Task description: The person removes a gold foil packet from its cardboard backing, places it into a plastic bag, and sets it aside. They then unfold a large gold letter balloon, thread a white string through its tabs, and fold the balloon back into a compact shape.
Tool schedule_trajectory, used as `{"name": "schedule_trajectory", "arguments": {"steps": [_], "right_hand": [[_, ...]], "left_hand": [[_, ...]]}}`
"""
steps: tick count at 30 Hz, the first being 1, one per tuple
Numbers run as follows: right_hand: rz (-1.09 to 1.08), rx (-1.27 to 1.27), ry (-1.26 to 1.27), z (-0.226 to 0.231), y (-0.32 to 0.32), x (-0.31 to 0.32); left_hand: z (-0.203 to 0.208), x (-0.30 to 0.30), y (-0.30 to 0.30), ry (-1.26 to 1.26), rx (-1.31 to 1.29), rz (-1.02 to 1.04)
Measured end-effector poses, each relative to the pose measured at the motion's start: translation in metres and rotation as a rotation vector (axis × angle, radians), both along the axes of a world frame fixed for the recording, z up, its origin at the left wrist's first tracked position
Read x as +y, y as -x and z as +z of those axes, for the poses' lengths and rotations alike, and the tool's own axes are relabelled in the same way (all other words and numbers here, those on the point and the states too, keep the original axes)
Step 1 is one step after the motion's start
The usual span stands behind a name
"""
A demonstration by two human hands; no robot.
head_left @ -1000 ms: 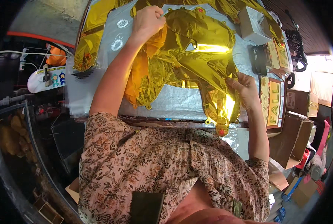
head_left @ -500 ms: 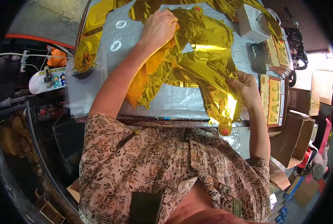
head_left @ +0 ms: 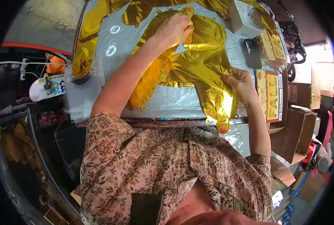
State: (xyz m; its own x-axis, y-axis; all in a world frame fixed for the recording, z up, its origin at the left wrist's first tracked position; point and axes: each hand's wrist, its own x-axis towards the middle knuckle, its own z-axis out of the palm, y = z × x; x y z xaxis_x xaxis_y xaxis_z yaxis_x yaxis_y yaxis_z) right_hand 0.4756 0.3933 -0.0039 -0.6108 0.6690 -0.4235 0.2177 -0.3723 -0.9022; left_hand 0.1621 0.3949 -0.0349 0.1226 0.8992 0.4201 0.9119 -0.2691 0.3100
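Note:
A flat gold foil balloon (head_left: 204, 63), shaped like a letter A with rounded corners, lies across the table in front of me. My left hand (head_left: 174, 32) is closed, knuckles up, over its upper part; the fingertips are hidden, and a fold of foil shows beside them. At the balloon's right edge, my right hand (head_left: 240, 85) pinches the foil between thumb and fingers. The lower right leg, with a small red spot at its tip, hangs slightly past the table's near edge. Orange-looking creased foil shows on the left leg.
More gold foil balloons (head_left: 85, 48) lie along the left and far sides. Two coils of white string (head_left: 110, 48) rest on the grey-covered table (head_left: 178, 103). At right stand an open white box (head_left: 245, 22), a black object (head_left: 252, 50) and printed packages (head_left: 272, 93). Cardboard boxes (head_left: 292, 131) stand beyond.
My left hand has moved right and slightly down across the balloon, and the foil's upper left side has spread out flatter. The right hand keeps its pinch at the edge.

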Motion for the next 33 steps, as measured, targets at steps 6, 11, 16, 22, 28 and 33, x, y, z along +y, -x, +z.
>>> {"name": "schedule_trajectory", "arguments": {"steps": [6,11,16,22,28,33], "right_hand": [[0.085,-0.181,-0.270,0.009,-0.016,-0.001],[-0.036,-0.629,-1.075,0.023,-0.026,-0.023],[0.036,-0.870,-1.257,0.017,-0.021,-0.039],[0.033,-0.892,-1.149,0.011,-0.022,-0.037],[0.015,-0.793,-0.901,0.018,-0.022,-0.028],[-0.017,-0.631,-0.906,0.010,-0.029,-0.023]], "left_hand": [[-0.002,0.000,0.004,-0.024,-0.023,0.008],[-0.002,0.002,0.004,-0.070,0.036,0.000],[0.042,-0.010,-0.012,0.243,-0.045,0.020],[0.077,-0.018,-0.025,0.454,0.043,0.006],[0.023,-0.003,-0.001,0.298,0.176,-0.017],[0.024,0.003,-0.006,0.394,0.243,-0.003]]}}
